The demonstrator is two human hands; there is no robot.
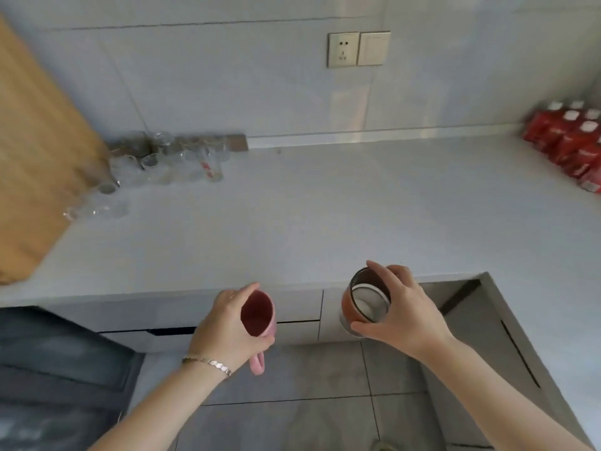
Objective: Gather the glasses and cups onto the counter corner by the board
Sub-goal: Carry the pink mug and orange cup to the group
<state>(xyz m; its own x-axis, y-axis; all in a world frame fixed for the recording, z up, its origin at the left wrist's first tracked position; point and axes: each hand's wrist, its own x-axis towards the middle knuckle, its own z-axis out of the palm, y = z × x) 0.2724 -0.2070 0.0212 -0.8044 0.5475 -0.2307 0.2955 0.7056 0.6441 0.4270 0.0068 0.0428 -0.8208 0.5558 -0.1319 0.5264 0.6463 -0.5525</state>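
Below, pink mug (258, 315) in left hand (227, 330), orange-banded glass cup (366, 302) in right hand (405, 312)

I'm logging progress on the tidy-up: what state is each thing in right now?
Pink mug: held in left hand, off the counter, mouth tipped toward the camera, looks empty.
Orange cup: gripped by right hand, off the counter, tilted.
Clear glasses: standing grouped on counter corner beside the wooden board.
Red cans: packed together at the far right.
Counter: bare in the middle.
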